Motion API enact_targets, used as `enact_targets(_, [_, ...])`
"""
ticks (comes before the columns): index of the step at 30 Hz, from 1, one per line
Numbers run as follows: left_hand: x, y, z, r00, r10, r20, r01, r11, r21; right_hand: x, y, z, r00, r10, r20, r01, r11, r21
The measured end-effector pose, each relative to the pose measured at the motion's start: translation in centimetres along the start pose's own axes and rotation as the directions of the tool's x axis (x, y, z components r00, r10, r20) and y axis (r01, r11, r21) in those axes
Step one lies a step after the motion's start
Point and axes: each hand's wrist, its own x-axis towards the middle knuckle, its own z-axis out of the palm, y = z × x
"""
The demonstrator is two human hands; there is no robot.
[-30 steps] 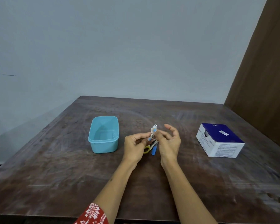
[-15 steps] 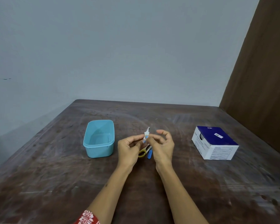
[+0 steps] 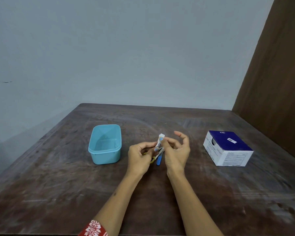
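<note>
Change since the frame half a second earlier: the right hand's outer fingers have lifted and spread apart; the packet has stayed between both hands.

Item 1. Packet, one, small, white with blue patches. Held roughly upright above the middle of the table, not touching it.

Item 2. Hands, two. Left hand: thumb and forefinger pinch the packet's lower end, remaining fingers curled under. Right hand: thumb and one finger meet at the packet's upper part; the other fingers stand raised, loosely bent, holding nothing.

Item 3. Yellow-handled scissors, one pair, lying on the table directly under the hands, partly hidden by the left hand.

Item 4. Slim blue-ended tool, one, lying just beside the scissors; its kind cannot be told.

Item 5. Light blue tub, one, open-topped, left of the hands.

Item 6. Box, one, blue top and white sides, well apart on the right.

Item 7. Red patterned sleeve, one, on the left arm.
</note>
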Motion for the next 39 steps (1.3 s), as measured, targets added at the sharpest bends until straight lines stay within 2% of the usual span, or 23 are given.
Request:
enact_targets(5, [0.28, -0.27, -0.39, 0.998, 0.001, -0.067, -0.004, 0.999, -0.035, -0.29, 0.23, 0.17, 0.994, 0.029, 0.102, -0.02, 0.995, -0.094])
enact_targets(10, [-0.03, 0.01, -0.12, 1.0, 0.0, 0.011, 0.0, 1.0, -0.002, 0.16, 0.06, -0.16, 1.0, 0.006, 0.011, -0.006, 1.0, -0.013])
enact_targets(15, [-0.02, 0.23, -0.45, 0.998, 0.019, -0.063, -0.022, 0.999, -0.048, -0.19, 0.29, 0.03, 0.991, 0.039, 0.126, -0.025, 0.993, -0.111])
enact_targets(20, [-0.17, 0.07, -0.12, 1.0, -0.01, 0.022, 0.012, 0.998, -0.054, 0.12, -0.22, -0.23, 1.0, 0.015, 0.024, -0.015, 1.0, -0.003])
enact_targets(24, [-0.01, 0.13, -0.38, 0.999, -0.001, -0.032, -0.002, 0.996, -0.087, -0.12, 0.06, -0.1, 0.992, 0.046, 0.118, -0.038, 0.997, -0.071])
enact_targets(29, [-0.1, 0.18, -0.15, 0.999, -0.028, 0.021, 0.029, 0.997, -0.075, 0.17, -0.19, -0.25, 0.999, 0.021, 0.046, -0.02, 1.0, -0.008])
enact_targets(34, [0.05, 0.09, -0.44, 0.998, 0.011, -0.054, -0.015, 0.997, -0.074, -0.08, 0.26, -0.05, 0.987, 0.074, 0.145, -0.06, 0.993, -0.104])
enact_targets(39, [-0.11, 0.1, -0.19, 1.0, 0.015, -0.012, -0.016, 0.997, -0.081, 0.21, -0.08, -0.29, 0.996, 0.009, 0.088, -0.008, 1.0, -0.014])
